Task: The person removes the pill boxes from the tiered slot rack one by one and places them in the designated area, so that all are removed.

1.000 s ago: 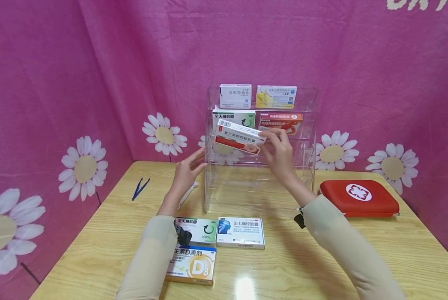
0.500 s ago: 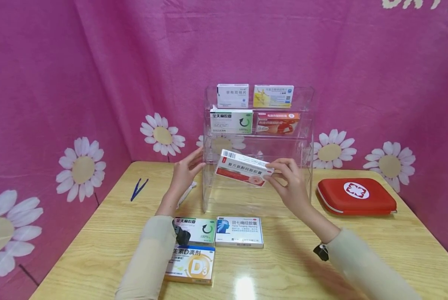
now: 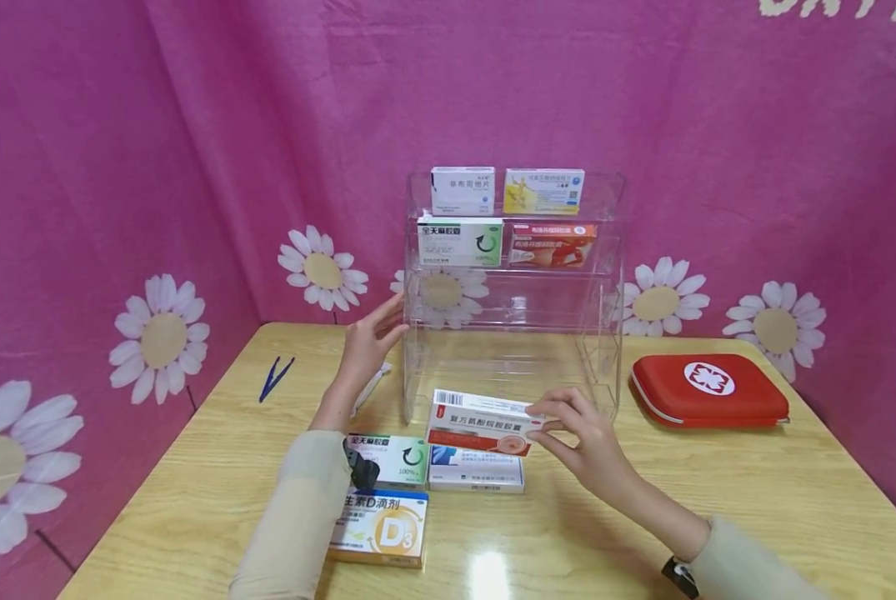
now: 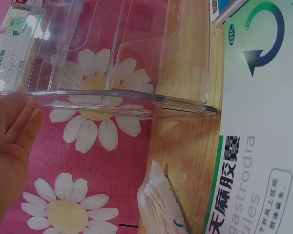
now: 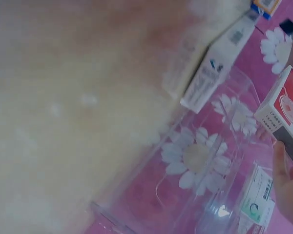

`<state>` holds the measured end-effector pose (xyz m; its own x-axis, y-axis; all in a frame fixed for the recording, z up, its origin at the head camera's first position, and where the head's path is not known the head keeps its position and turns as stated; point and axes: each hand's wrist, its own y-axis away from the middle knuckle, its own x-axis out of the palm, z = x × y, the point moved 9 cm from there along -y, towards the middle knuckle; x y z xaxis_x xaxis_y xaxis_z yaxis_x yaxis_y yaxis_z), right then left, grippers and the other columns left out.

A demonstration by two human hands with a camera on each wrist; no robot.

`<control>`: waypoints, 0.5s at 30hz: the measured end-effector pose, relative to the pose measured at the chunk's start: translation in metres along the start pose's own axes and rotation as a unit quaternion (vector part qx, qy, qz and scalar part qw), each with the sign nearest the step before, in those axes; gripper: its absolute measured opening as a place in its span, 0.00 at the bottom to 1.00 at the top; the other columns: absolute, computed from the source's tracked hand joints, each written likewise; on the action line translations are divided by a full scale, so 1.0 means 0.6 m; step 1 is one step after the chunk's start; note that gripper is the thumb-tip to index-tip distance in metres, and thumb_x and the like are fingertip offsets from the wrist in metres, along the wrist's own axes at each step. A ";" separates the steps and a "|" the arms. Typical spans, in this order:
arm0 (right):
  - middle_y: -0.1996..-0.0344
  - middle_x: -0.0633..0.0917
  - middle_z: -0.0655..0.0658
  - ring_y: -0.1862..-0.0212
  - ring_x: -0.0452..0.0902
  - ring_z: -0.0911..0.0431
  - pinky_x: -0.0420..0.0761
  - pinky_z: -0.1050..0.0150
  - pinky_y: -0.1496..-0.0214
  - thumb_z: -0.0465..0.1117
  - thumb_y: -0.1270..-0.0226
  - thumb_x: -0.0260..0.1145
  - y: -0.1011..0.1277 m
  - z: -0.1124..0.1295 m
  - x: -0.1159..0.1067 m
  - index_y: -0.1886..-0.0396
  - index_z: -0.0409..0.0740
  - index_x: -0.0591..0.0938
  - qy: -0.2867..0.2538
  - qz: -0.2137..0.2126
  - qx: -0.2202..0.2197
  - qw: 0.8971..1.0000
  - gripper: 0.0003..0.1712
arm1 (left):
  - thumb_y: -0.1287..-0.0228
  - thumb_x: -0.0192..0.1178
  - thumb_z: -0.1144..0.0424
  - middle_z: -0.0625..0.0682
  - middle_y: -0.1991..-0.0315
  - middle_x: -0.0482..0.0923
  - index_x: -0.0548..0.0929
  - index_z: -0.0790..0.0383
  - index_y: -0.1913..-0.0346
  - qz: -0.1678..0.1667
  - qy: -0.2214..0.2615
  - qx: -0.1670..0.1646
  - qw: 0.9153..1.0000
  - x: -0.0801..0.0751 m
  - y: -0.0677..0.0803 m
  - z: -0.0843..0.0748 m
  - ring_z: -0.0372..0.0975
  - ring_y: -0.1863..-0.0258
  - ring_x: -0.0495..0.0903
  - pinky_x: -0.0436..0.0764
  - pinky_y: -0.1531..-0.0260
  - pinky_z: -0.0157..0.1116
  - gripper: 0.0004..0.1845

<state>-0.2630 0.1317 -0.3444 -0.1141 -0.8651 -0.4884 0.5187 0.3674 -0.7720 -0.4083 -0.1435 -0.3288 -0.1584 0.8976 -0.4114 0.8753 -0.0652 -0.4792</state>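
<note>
Right hand is pinching the red-and-white medicine box by its right end, fingers curled round it, holding it just above the table in front of the clear acrylic shelf rack. The box is hovering over the blue-and-white box lying flat on the table, partly covering it in the head view. Left hand is grasping nothing, fingers straight and relaxed, palm resting against the rack's left side wall; the left wrist view is showing the palm next to the clear wall.

Green-and-white box is lying just left of the blue-and-white one, and the D3 box is lying right in front of it, near the left sleeve. Rack is carrying 4 boxes: 2 on the top tier, white box and yellow box, and 2 on the tier below, green-arrow box and orange box. Lower tiers are showing only the daisy cloth behind.

Blue tweezers are lying at the table's left edge. A small clear packet is lying beside the rack's left foot. Red first-aid case is sitting on the table right of the rack, well apart from the hands.
</note>
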 end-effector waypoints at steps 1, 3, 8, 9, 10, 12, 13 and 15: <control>0.59 0.78 0.41 0.57 0.79 0.62 0.88 0.74 0.60 0.19 0.57 0.74 0.005 0.003 0.001 0.56 0.37 0.83 -0.002 0.006 0.004 1.000 0.25 | 0.34 0.61 0.68 0.59 0.37 0.77 0.71 0.57 0.31 0.001 -0.001 -0.001 1.000 0.000 0.000 0.000 0.49 0.40 0.80 0.81 0.39 0.37 0.28; 0.59 0.78 0.42 0.57 0.79 0.63 0.89 0.72 0.62 0.19 0.57 0.75 0.016 0.009 0.003 0.56 0.39 0.83 -0.005 0.013 0.008 1.000 0.25 | 0.34 0.61 0.68 0.59 0.37 0.77 0.71 0.56 0.31 0.002 -0.002 0.000 1.000 0.001 0.000 -0.002 0.49 0.39 0.80 0.81 0.39 0.37 0.29; 0.59 0.78 0.42 0.57 0.80 0.61 0.88 0.72 0.64 0.19 0.59 0.75 0.042 0.029 0.011 0.57 0.40 0.83 -0.016 0.028 -0.006 0.999 0.27 | 0.35 0.62 0.69 0.60 0.38 0.78 0.71 0.58 0.31 -0.001 0.004 0.004 1.000 -0.002 -0.001 -0.002 0.50 0.40 0.80 0.82 0.40 0.39 0.29; 0.59 0.78 0.42 0.58 0.80 0.61 0.88 0.73 0.65 0.20 0.59 0.76 0.047 0.032 0.014 0.57 0.40 0.83 -0.020 0.034 -0.007 0.999 0.27 | 0.35 0.62 0.69 0.61 0.38 0.78 0.72 0.58 0.31 -0.001 0.003 0.004 1.000 -0.002 -0.001 -0.002 0.50 0.41 0.80 0.82 0.40 0.39 0.29; 0.59 0.78 0.41 0.58 0.81 0.60 0.88 0.73 0.65 0.20 0.60 0.76 0.051 0.034 0.016 0.57 0.40 0.83 -0.024 0.038 -0.009 0.999 0.27 | 0.35 0.62 0.69 0.61 0.38 0.78 0.72 0.58 0.31 -0.002 0.003 0.003 1.000 -0.002 0.000 -0.001 0.51 0.41 0.80 0.82 0.40 0.39 0.29; 0.59 0.78 0.42 0.59 0.81 0.60 0.88 0.73 0.65 0.20 0.60 0.76 0.060 0.036 0.021 0.57 0.40 0.82 -0.033 0.049 -0.008 0.998 0.26 | 0.35 0.62 0.69 0.60 0.38 0.77 0.71 0.57 0.31 0.000 0.002 0.002 1.000 -0.002 0.000 -0.001 0.50 0.40 0.80 0.82 0.40 0.39 0.29; 0.59 0.78 0.42 0.59 0.81 0.59 0.88 0.73 0.65 0.20 0.59 0.75 0.063 0.036 0.024 0.58 0.40 0.82 -0.038 0.054 -0.008 0.998 0.26 | 0.35 0.62 0.69 0.60 0.38 0.77 0.71 0.57 0.31 0.001 0.002 0.001 1.000 -0.002 0.000 -0.001 0.50 0.40 0.80 0.82 0.40 0.39 0.29; 0.60 0.78 0.41 0.58 0.81 0.59 0.88 0.73 0.66 0.20 0.59 0.75 0.069 0.037 0.027 0.58 0.39 0.82 -0.047 0.062 -0.004 0.997 0.25 | 0.34 0.61 0.69 0.60 0.38 0.77 0.71 0.57 0.31 0.003 0.001 -0.001 1.000 -0.001 0.001 0.000 0.50 0.40 0.80 0.82 0.40 0.38 0.29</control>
<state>-0.2242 0.1253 -0.3754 0.0310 -0.8407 -0.5406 0.5175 0.4762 -0.7109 -0.4078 -0.1438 -0.3289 -0.1523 0.8980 -0.4129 0.8774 -0.0694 -0.4747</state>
